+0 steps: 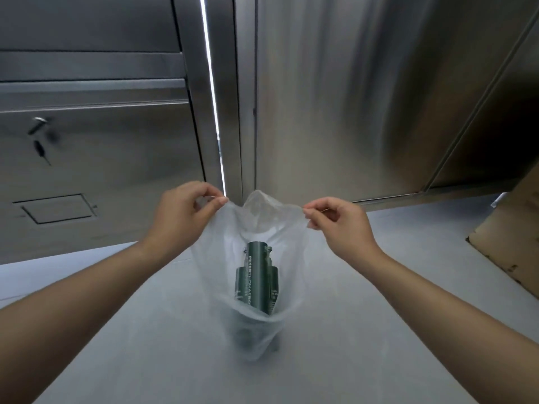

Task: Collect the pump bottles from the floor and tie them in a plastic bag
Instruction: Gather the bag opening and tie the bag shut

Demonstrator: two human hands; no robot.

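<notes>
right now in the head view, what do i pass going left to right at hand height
recessed hatch -> left hand -> plastic bag -> right hand -> cardboard box; the pump bottles sit inside the bag, so they are left out

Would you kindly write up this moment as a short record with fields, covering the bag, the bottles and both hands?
plastic bag: clear, mouth held open, not yet tied
pump bottles: dark green, inside the bag, exact count unclear
left hand: pinches the bag's rim on its left side
right hand: pinches the rim on its right side
floor: pale grey, no loose bottles in view
surroundings: steel cabinets behind, cardboard box at right
</notes>
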